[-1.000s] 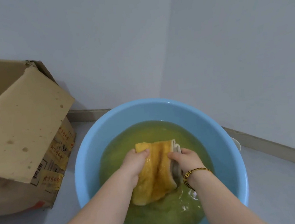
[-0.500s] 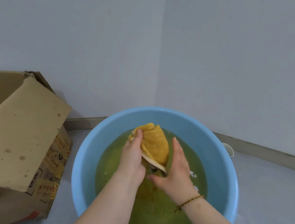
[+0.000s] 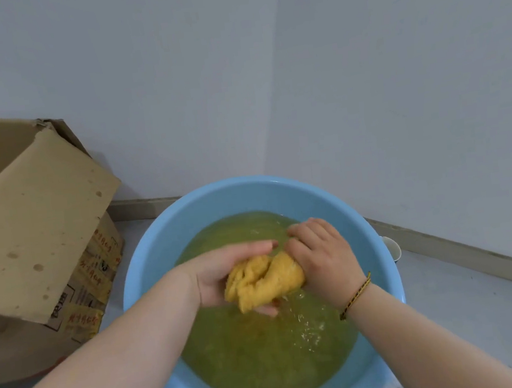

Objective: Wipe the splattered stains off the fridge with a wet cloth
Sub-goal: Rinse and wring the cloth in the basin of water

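Observation:
A wet yellow cloth (image 3: 262,277) is bunched into a twisted wad just above the greenish-yellow water in a light blue basin (image 3: 158,246). My left hand (image 3: 222,271) grips its left end, fingers wrapped over the top. My right hand (image 3: 322,256), with a braided cord on the wrist, grips its right end from above. Water drips and splashes onto the surface below the cloth. The fridge is not in view.
An open, stained cardboard box (image 3: 30,238) stands on the floor left of the basin. Grey walls meet in a corner behind it, with a baseboard (image 3: 465,253) along the floor. A small white cup (image 3: 391,247) peeks out behind the basin's right rim.
The cloth went from a flat folded strip in the water to a bunched wad lifted above it. Both hands closed round its ends, and water now runs off it.

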